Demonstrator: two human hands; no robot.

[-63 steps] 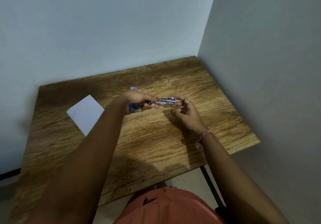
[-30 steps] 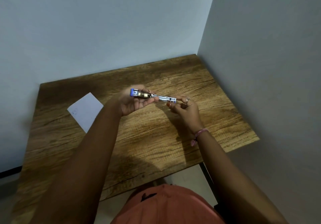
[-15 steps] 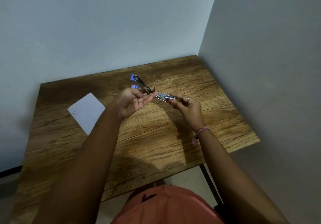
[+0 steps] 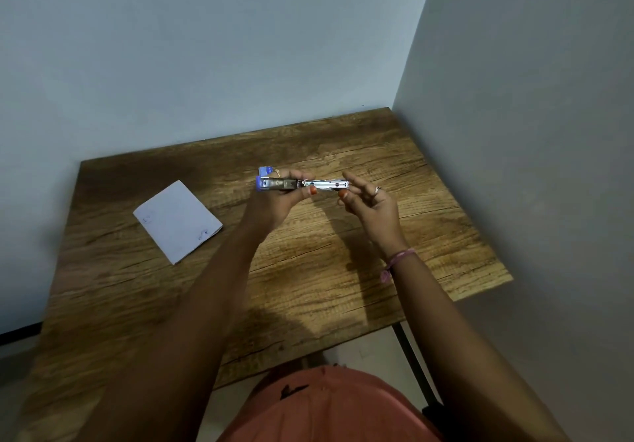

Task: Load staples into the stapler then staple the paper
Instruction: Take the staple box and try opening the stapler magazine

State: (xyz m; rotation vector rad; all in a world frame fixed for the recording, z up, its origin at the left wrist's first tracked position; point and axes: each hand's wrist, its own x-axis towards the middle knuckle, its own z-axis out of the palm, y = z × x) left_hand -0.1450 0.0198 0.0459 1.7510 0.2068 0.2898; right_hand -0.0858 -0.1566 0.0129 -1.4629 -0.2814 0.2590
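Two bare hands meet above the middle of the wooden desk [image 4: 343,304] as I watch through the head camera. My view has the left hand [image 4: 274,201] gripping the stapler [image 4: 302,184] from below, its fingers [image 4: 310,190] curled round the blue-capped rear end, the thumb tip with an orange nail pressed against the metal just past the hinge. From that grip the stapler runs level, left to right, held clear of the desk surface, and its bright metal staple channel points toward the right hand [image 4: 374,208]. I see the right hand's thumb and forefinger close at the channel's free tip, touching or nearly touching it; whether they pinch it or only rest against it I cannot tell at this size. A ring shows on one of its other fingers, which are loosely bent and slightly spread behind the tip, and a pink band [image 4: 398,259] circles that wrist. Whether staples sit in the channel I cannot make out. Off to the left, well apart from both hands, a folded white sheet of paper [image 4: 176,222] lies flat on the desk, turned at an angle, with faint blue marks near two of its corners. Grey walls close the desk's far and right edges, and an orange-red garment [image 4: 329,404] fills the bottom of my frame.
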